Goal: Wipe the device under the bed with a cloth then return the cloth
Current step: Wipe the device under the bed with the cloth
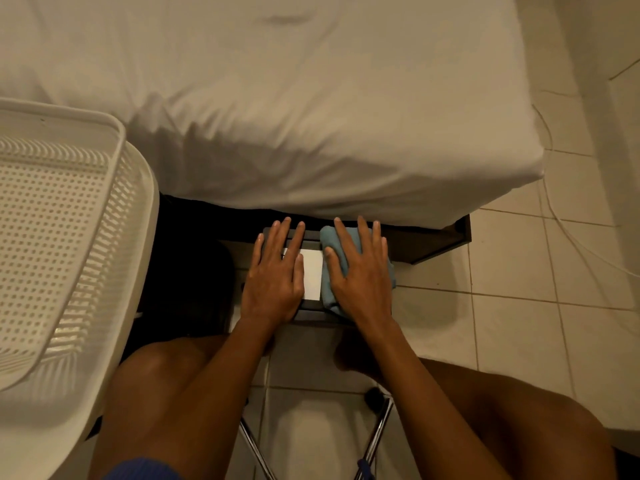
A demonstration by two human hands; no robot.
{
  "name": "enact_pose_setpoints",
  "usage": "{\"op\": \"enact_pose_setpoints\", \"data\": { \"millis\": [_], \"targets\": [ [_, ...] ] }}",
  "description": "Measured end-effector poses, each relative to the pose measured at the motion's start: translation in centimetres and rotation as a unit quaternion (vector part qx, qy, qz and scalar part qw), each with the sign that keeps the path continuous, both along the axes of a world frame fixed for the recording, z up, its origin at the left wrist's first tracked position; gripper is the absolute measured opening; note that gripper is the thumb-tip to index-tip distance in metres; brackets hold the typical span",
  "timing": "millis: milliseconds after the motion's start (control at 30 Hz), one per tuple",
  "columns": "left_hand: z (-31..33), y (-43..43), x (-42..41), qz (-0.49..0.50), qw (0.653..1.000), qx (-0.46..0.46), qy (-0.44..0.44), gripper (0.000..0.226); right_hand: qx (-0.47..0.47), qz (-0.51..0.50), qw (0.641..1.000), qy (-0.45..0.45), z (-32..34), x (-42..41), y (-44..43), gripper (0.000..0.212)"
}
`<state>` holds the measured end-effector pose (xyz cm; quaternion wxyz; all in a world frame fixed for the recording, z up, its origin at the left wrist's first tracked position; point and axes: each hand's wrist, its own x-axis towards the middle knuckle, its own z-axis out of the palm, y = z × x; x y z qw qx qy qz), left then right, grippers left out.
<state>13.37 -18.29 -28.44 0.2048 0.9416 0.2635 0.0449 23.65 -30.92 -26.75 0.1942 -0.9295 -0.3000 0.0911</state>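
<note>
Right hand (pixel 360 275) flat, fingers spread, pressing the blue cloth (pixel 332 271) onto the device (pixel 311 315); I see no grip, just palm down. Left hand (pixel 275 275) also flat and open on the device, partly covering its white label (pixel 313 273). Device is dark, boxy, at the bed (pixel 311 98) edge, half under it. Tile floor (pixel 519 323), white basket (pixel 62 237) left.
</note>
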Motion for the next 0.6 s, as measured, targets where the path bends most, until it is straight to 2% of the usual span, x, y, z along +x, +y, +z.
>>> {"op": "enact_pose_setpoints", "data": {
  "millis": [300,500,600],
  "targets": [
    [-0.1,0.1,0.0,0.002,1.0,-0.012,-0.016,0.057,0.024,-0.113,0.991,0.074,-0.1,0.6,-4.0,0.056],
    [0.0,0.0,0.0,0.003,1.0,-0.01,-0.014,0.057,0.05,-0.139,0.988,0.039,-0.6,-5.6,-5.7,0.058],
    [-0.1,0.0,0.0,0.0,1.0,-0.004,-0.008,0.058,0.023,-0.131,0.991,0.006,-1.0,-6.8,-5.3,0.056]
  ]
}}
